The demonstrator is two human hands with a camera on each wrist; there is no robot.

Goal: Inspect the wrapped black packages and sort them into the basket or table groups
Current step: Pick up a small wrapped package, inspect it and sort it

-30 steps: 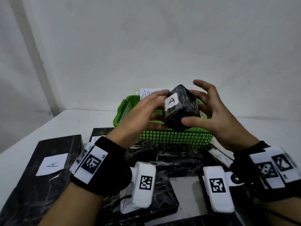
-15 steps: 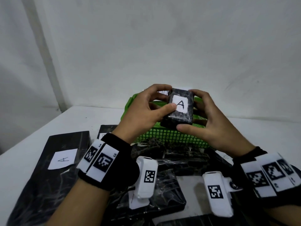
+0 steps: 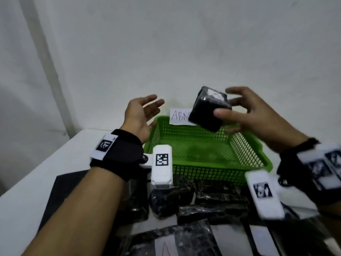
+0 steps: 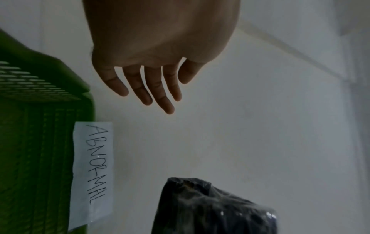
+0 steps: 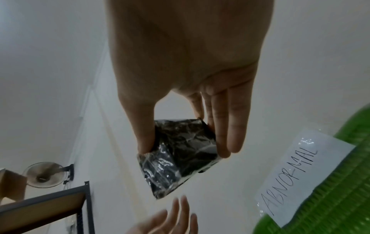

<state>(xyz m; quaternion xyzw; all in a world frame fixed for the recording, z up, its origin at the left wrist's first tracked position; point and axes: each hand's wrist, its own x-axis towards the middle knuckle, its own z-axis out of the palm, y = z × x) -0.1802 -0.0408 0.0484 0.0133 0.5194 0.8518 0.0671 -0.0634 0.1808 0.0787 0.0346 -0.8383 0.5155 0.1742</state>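
Note:
A small black wrapped package [image 3: 208, 108] with a white label on its upper face hangs tilted above the far edge of the green basket [image 3: 206, 163]. My right hand [image 3: 245, 115] pinches it between thumb and fingers; the right wrist view shows the package [image 5: 176, 152] held between thumb and fingers. My left hand [image 3: 144, 111] is off it, palm turned toward the package, fingers straight and spread, over the basket's left corner; the left wrist view shows the left hand [image 4: 148, 82] holding nothing, with the package [image 4: 216, 209] below it.
A white paper sign [image 3: 180, 116] reading "ABNORMAL" stands at the basket's far rim. Several black wrapped packages [image 3: 203, 204] lie in a heap on the white table in front of the basket, and a flat black package [image 3: 60, 193] lies to the left.
My left hand has let go of the small package and drawn away to the left. My right hand alone now holds it, tilted and shifted right, above the basket.

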